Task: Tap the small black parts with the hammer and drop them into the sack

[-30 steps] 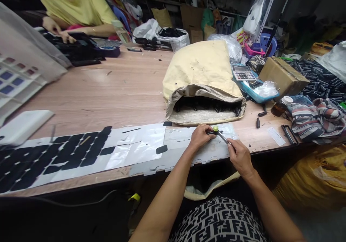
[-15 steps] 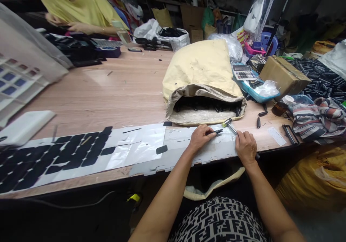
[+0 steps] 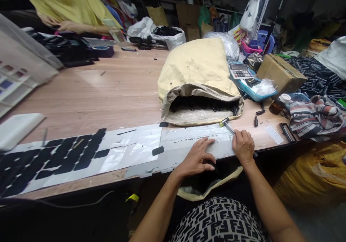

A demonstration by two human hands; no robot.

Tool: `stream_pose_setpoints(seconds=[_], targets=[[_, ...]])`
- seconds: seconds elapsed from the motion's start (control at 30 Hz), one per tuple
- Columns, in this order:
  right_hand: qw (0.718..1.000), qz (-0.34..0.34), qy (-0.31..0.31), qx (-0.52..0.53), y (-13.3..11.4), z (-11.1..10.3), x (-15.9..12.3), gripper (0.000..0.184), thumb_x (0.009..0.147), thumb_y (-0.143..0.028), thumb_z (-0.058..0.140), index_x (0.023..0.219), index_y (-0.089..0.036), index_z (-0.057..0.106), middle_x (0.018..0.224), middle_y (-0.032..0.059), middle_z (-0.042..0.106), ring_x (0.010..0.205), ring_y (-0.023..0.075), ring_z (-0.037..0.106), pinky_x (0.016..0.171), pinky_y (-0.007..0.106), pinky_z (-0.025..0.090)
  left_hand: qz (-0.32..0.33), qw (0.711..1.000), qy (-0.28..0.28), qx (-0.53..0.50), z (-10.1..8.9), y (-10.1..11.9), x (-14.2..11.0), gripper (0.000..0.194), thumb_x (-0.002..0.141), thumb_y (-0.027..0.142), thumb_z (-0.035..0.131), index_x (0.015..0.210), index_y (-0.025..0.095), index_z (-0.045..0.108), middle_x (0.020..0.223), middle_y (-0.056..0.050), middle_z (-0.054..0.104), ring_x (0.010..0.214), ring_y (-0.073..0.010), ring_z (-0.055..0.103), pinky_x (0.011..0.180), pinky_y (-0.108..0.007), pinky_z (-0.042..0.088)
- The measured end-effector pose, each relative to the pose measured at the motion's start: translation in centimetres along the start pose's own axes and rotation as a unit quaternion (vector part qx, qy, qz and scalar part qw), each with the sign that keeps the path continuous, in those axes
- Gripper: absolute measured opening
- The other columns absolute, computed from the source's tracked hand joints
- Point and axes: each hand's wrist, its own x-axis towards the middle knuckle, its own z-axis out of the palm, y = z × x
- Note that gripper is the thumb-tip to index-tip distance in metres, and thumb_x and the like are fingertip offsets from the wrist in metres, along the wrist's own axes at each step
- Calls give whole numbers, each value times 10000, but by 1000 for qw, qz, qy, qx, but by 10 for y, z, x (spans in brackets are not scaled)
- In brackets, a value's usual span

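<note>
hammer (image 3: 230,128) gripped, left hand (image 3: 198,158) spread

below the front edge of the table (image 3: 129,90), the pale rim of a bag (image 3: 192,196) is seen. above it, the left hand is held with fingers parted. by the right hand (image 3: 243,146), the hammer is grasped at its handle, its head kept above a grey sheet (image 3: 173,155) (contact cannot be told). beyond, dark pieces (image 3: 214,108) are held in a cream sack (image 3: 194,63).
</note>
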Motion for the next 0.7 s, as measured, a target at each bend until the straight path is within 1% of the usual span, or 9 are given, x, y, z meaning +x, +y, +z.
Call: stream_pose_setpoints(seconds=[0.1, 0.2, 0.3, 0.37, 0.4, 0.47, 0.53, 0.6, 0.7], targets=[[1000, -3, 6, 3, -1, -1, 0, 253, 958, -236, 475, 1119, -194, 665, 889, 76, 586, 836, 221, 462, 723, 326, 331, 0, 999, 20, 32, 10, 6, -8, 228, 652, 454, 885, 840, 344, 814, 1596, 10, 367, 1499, -419, 194, 1209, -617, 201], [1000, -2, 4, 1, 0, 0, 0, 256, 955, -233, 476, 1126, -194, 663, 895, 77, 586, 840, 223, 461, 725, 327, 332, 4, 1000, 25, 12, 6, 6, -7, 326, 604, 542, 887, 843, 333, 813, 1564, -16, 420, 1481, -434, 236, 1196, -627, 233], [1000, 0, -3, -4, 0, 0, -1, 255, 956, -235, 479, 1128, -192, 662, 899, 75, 586, 844, 222, 460, 729, 329, 334, -22, 995, 52, -77, -10, 2, 8, 297, 704, 520, 830, 899, 299, 798, 1362, -69, 617, 1340, -355, 479, 1131, -533, 387], [1000, 1, -7, -5, -1, 0, 0, 253, 957, -235, 479, 1124, -192, 663, 901, 75, 584, 841, 221, 458, 728, 331, 334, -74, 979, 110, -152, -25, -1, 29, 296, 789, 484, 757, 968, 250, 773, 1148, -80, 716, 1118, -276, 636, 1004, -427, 501], [1000, 1, -8, -3, -1, -1, 0, 252, 956, -233, 478, 1122, -192, 663, 902, 77, 584, 838, 221, 457, 726, 332, 334, -110, 966, 153, -176, -32, -3, 42, 310, 815, 475, 724, 992, 224, 759, 1070, -78, 736, 1014, -248, 670, 929, -385, 531], [1000, 1, -13, 3, -1, -1, 1, 253, 954, -225, 476, 1123, -188, 661, 904, 81, 582, 837, 223, 455, 723, 333, 335, -168, 939, 243, -175, -45, -8, 74, 313, 843, 450, 672, 1004, 189, 741, 998, -72, 747, 921, -224, 682, 832, -333, 534], [1000, 4, -21, 7, -2, -1, 1, 256, 952, -221, 479, 1131, -183, 658, 912, 85, 583, 843, 225, 456, 724, 334, 336, -214, 919, 306, -127, -54, -15, 108, 252, 851, 388, 634, 940, 175, 736, 924, -63, 750, 876, -216, 677, 793, -309, 512], [999, 8, -30, 8, -2, -1, 1, 257, 952, -220, 483, 1139, -183, 655, 918, 84, 583, 848, 224, 459, 727, 331, 336, -267, 906, 321, -73, -59, -23, 141, 197, 842, 327, 604, 812, 172, 722, 826, -65, 739, 843, -226, 672, 782, -315, 497], [999, 12, -35, 3, -2, 1, 0, 253, 953, -220, 485, 1136, -188, 657, 916, 79, 585, 849, 225, 466, 729, 329, 335, -351, 887, 298, -24, -58, -34, 179, 191, 804, 325, 627, 696, 176, 678, 808, -115, 723, 870, -280, 679, 768, -360, 492]])
